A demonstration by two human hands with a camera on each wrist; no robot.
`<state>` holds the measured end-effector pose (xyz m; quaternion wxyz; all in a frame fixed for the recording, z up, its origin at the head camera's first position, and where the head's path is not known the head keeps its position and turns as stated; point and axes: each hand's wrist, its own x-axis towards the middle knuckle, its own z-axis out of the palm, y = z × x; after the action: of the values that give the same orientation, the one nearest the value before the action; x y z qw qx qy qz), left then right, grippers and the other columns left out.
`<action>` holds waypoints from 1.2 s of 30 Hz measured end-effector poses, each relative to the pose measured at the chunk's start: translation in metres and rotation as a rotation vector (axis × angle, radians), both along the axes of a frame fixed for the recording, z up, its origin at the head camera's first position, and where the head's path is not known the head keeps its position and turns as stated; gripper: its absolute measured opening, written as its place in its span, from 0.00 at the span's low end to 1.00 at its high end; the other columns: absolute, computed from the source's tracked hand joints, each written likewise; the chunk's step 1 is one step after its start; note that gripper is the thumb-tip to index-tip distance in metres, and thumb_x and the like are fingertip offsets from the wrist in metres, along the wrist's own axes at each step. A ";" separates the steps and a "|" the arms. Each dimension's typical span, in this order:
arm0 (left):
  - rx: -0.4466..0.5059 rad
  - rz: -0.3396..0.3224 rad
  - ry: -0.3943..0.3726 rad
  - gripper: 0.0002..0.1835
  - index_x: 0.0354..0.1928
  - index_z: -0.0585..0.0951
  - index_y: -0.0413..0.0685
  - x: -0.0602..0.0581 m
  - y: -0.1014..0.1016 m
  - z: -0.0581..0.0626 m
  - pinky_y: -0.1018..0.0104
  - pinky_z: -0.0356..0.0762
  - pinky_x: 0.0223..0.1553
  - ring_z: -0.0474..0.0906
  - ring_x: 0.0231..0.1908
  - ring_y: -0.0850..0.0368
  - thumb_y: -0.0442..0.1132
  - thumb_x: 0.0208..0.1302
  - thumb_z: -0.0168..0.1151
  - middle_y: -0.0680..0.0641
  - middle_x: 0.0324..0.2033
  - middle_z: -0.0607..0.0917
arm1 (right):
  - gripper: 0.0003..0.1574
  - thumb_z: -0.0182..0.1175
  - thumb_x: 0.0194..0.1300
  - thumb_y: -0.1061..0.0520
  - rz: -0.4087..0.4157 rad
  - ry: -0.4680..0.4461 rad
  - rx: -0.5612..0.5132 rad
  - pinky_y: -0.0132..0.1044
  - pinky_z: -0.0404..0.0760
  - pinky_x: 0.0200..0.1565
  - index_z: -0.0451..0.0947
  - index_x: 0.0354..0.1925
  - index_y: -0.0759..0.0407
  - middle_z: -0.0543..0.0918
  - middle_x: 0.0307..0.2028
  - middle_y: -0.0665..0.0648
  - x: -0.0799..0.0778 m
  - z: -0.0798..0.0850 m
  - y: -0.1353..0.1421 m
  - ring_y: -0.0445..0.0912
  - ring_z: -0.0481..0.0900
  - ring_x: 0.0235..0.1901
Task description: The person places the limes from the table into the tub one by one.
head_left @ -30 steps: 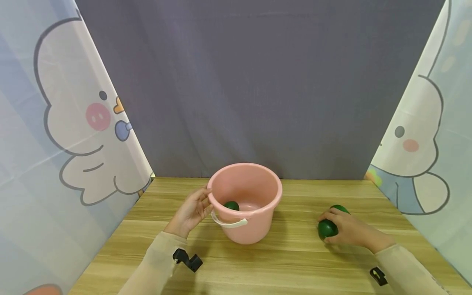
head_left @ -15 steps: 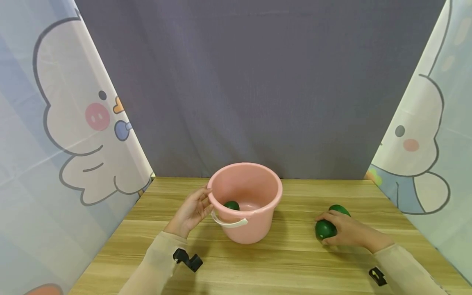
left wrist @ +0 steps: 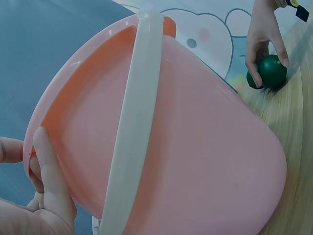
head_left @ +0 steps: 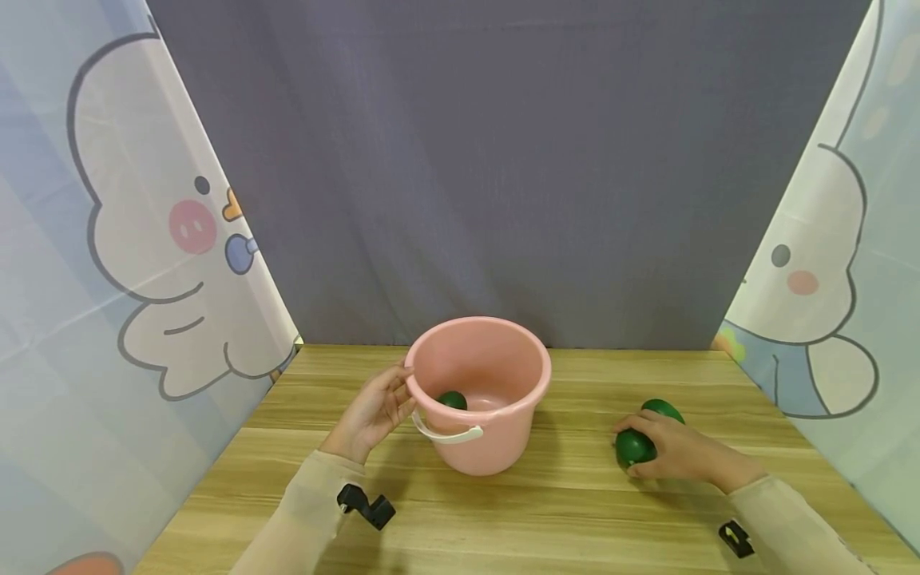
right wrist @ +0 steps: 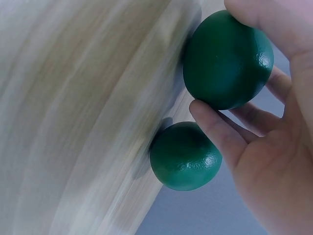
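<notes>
A pink bucket [head_left: 481, 443] stands mid-table, its white handle [head_left: 449, 437] hanging down on the near side. My left hand [head_left: 377, 411] pinches the bucket's left rim between thumb and fingers; the left wrist view shows the thumb [left wrist: 49, 166] just under the rim. Inside the bucket lies a dark green round thing [head_left: 452, 400]. On the right, my right hand [head_left: 679, 451] grips a glossy green ball-shaped fruit [right wrist: 227, 58] from above, thumb on one side and fingers on the other. A second such green fruit [right wrist: 186, 156] sits just beyond those fingers, partly hidden by them in the head view.
The wooden table [head_left: 575, 519] ends at a grey cloth [head_left: 460, 176] behind the bucket. Cartoon-printed curtains [head_left: 144, 239] border both sides. Black clips [head_left: 366, 507] sit at both wrists.
My right hand and the green fruit in it have shifted very slightly left, the fruit turning a little. The left hand and the bucket have stayed in place.
</notes>
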<state>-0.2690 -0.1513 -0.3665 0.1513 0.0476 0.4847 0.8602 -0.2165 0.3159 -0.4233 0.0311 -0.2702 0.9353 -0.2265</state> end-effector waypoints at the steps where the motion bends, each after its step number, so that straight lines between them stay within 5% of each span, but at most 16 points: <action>1: 0.001 0.000 -0.002 0.16 0.61 0.69 0.43 0.000 0.000 0.000 0.78 0.82 0.30 0.79 0.31 0.63 0.32 0.73 0.50 0.48 0.44 0.76 | 0.37 0.76 0.55 0.44 -0.001 -0.002 0.000 0.50 0.83 0.37 0.76 0.58 0.56 0.73 0.55 0.67 0.000 0.000 0.000 0.59 0.77 0.47; 20: -0.010 0.003 0.005 0.16 0.60 0.69 0.42 -0.002 0.001 -0.001 0.78 0.82 0.31 0.79 0.32 0.63 0.33 0.73 0.50 0.48 0.45 0.76 | 0.37 0.75 0.56 0.43 -0.012 0.038 0.004 0.45 0.83 0.36 0.76 0.59 0.56 0.74 0.56 0.65 -0.002 0.006 -0.003 0.57 0.77 0.47; 28: -0.010 0.005 0.005 0.16 0.61 0.69 0.42 -0.002 0.001 -0.001 0.78 0.82 0.31 0.79 0.32 0.63 0.33 0.73 0.50 0.48 0.45 0.76 | 0.36 0.76 0.55 0.45 0.045 0.199 -0.002 0.38 0.83 0.34 0.76 0.57 0.57 0.76 0.52 0.64 -0.006 0.009 -0.001 0.52 0.79 0.42; 36: -0.008 -0.002 0.004 0.16 0.60 0.69 0.42 -0.002 0.001 -0.002 0.77 0.82 0.32 0.79 0.32 0.63 0.33 0.73 0.50 0.49 0.45 0.77 | 0.36 0.77 0.55 0.45 0.049 0.231 -0.003 0.36 0.83 0.34 0.76 0.57 0.56 0.77 0.51 0.62 -0.007 0.011 -0.002 0.50 0.80 0.42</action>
<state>-0.2713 -0.1507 -0.3681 0.1513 0.0493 0.4885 0.8579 -0.2232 0.3143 -0.4120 -0.0716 -0.3174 0.9254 -0.1943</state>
